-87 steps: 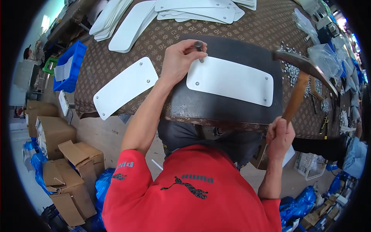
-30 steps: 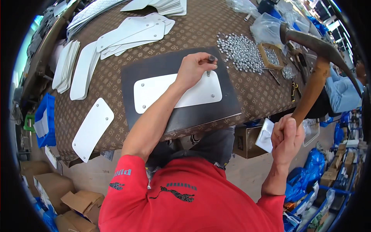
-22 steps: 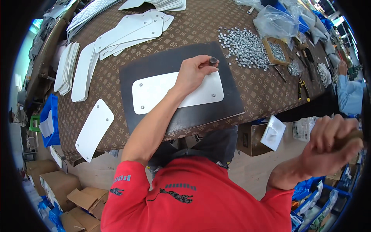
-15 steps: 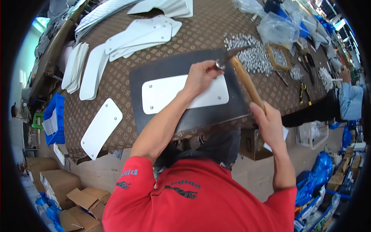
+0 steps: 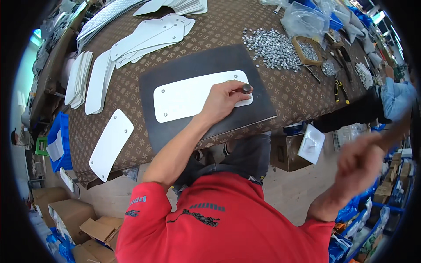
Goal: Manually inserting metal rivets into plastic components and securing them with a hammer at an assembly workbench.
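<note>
A white rounded panel (image 5: 184, 100) with metal studs near its corners lies on a dark flat board (image 5: 193, 61). My left hand (image 5: 221, 101) is closed around a short metal punch (image 5: 247, 88), held upright over the panel's lower right corner, so the spot beneath is hidden. Out to the right, away from the table, my right hand (image 5: 360, 163) is raised and smeared by motion. It grips the hammer (image 5: 397, 129), whose handle is a brown blur and whose head I cannot make out.
More white panels (image 5: 149, 39) lie stacked at the back left, and a single studded panel (image 5: 112, 142) lies nearer. Loose metal studs (image 5: 274, 50), a small box (image 5: 308, 50) of them and yellow-black pliers (image 5: 340, 91) are on the right. A co-worker's blue sleeve (image 5: 394, 98) shows beyond.
My right hand has swung the hammer up and out to the right, away from the board. The punch in my left hand has shifted from above the board to the panel's lower right corner.
</note>
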`<state>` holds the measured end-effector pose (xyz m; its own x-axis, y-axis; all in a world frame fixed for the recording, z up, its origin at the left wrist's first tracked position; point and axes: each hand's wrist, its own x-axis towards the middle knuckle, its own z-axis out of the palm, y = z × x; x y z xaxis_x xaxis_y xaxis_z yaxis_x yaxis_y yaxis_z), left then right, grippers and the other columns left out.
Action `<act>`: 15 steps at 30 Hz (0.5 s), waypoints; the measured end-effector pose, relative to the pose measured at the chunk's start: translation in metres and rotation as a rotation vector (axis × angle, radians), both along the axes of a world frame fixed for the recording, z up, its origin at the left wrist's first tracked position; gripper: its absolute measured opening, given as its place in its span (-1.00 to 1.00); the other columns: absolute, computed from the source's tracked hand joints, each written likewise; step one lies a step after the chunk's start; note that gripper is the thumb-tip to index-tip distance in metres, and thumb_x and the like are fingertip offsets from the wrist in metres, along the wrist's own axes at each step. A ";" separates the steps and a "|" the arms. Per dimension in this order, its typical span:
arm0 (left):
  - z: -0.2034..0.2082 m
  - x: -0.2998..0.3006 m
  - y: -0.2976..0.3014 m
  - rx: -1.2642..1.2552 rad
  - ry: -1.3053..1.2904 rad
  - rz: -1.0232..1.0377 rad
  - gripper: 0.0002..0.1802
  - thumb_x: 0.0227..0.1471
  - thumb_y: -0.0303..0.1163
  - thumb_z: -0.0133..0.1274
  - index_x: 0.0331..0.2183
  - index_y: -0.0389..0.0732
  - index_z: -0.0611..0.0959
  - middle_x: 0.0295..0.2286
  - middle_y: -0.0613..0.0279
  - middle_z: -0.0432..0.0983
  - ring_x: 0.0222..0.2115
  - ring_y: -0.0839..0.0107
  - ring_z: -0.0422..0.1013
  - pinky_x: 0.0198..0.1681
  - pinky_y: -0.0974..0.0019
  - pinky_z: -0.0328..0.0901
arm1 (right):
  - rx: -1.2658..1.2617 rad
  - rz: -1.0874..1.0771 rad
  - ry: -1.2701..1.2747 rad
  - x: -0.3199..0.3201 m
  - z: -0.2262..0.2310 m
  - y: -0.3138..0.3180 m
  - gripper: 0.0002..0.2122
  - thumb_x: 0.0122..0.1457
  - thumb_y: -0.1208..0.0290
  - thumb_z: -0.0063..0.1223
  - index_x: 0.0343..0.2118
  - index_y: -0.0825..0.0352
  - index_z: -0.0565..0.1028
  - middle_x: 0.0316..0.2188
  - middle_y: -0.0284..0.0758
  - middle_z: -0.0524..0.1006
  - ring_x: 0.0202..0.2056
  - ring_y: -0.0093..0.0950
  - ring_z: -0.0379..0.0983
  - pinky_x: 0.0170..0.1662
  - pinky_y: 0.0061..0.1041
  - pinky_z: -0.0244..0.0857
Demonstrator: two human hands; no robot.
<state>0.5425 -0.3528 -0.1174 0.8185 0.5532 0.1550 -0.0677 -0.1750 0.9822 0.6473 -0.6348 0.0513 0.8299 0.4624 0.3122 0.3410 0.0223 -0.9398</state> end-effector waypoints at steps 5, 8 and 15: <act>-0.015 -0.011 -0.016 0.135 -0.084 0.086 -0.74 0.02 -0.53 0.21 -0.17 -0.27 0.71 -0.42 0.15 0.60 -0.41 0.50 0.47 -0.28 0.34 0.40 | -0.035 0.411 0.055 -0.011 -0.056 0.006 -0.70 0.37 0.13 -0.01 -0.35 0.29 0.48 -0.70 -0.45 0.25 -0.65 -0.68 0.14 -0.57 -0.57 0.02; -0.010 0.009 -0.037 0.320 -0.110 0.049 -0.88 0.07 -0.45 0.19 -0.35 -0.31 0.65 -0.43 0.12 0.59 -0.42 0.36 0.48 -0.30 0.29 0.38 | -0.708 0.235 0.072 -0.004 -0.074 -0.001 -0.76 0.38 0.27 0.01 -0.33 0.36 0.49 -0.67 -0.49 0.22 -0.63 -0.66 0.06 -0.56 -0.49 -0.05; -0.005 -0.003 -0.038 0.143 0.006 0.094 -0.72 0.15 -0.32 0.16 -0.17 -0.30 0.59 -0.24 0.00 0.55 -0.28 0.10 0.53 -0.19 0.19 0.39 | -0.289 0.254 0.201 0.038 -0.122 0.002 -0.64 0.42 0.15 -0.02 -0.52 0.18 0.30 -0.68 -0.62 0.13 -0.67 -0.79 0.00 -0.62 -0.64 -0.13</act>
